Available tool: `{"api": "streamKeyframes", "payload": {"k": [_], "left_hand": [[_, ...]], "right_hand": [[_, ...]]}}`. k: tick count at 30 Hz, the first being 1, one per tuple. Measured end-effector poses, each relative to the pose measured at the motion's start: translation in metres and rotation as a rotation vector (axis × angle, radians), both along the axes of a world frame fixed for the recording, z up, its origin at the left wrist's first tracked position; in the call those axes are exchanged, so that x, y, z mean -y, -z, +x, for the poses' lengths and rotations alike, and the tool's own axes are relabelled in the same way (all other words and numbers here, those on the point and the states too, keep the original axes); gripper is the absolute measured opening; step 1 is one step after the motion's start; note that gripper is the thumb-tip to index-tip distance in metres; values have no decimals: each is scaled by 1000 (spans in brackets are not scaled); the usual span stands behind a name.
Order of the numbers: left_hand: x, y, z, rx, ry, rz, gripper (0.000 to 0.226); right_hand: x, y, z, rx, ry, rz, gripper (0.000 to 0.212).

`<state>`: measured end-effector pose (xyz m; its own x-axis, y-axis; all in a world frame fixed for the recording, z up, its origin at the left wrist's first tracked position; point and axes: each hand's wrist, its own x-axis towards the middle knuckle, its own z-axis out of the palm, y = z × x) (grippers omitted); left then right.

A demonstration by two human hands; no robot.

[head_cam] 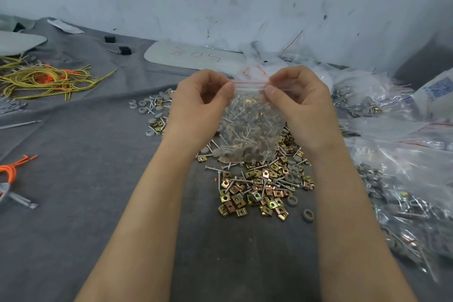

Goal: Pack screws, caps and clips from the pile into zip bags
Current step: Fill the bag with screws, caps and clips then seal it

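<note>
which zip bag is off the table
The filled bag in the middle, pinched at its red zip line by left grip and right grip; the other bags lie heaped at right.

Clear zip bag (252,115) mid-frame, thin red line along its seal, silver screws (241,130) and grey caps (239,153) showing through. Below, clips (259,193) glint brass-gold and copper. Dark grey cloth (85,179) underneath, yellow-green and orange cords (49,78) upper left, blue print on a white packet (436,88) far right.
</note>
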<state>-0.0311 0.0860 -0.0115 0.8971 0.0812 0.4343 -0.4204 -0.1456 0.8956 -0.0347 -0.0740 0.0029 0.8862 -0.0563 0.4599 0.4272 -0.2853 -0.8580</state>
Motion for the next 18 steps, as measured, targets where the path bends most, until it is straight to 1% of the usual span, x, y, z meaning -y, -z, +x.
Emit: {"api": "streamKeyframes", "payload": {"k": [3,4,5,7,11,18], "left_hand": [[10,-7,-2,50,6,109,9],[13,-8,-3,60,10,154,7],[15,-10,-4,71,14,193,5],[18,-11,-4,77,20,220,4],[15,-13,-4,40,36,144,1],[15,-13,-2,32,0,217,5]], "right_hand": [[3,-5,-4,52,137,-325,16],[2,-7,-5,80,153,-412,14],[1,-10,-7,93,155,-455,11],[-1,-15,-9,88,140,-479,13],[0,-19,-7,37,95,-457,14],[-3,-18,-4,13,49,-475,10]]}}
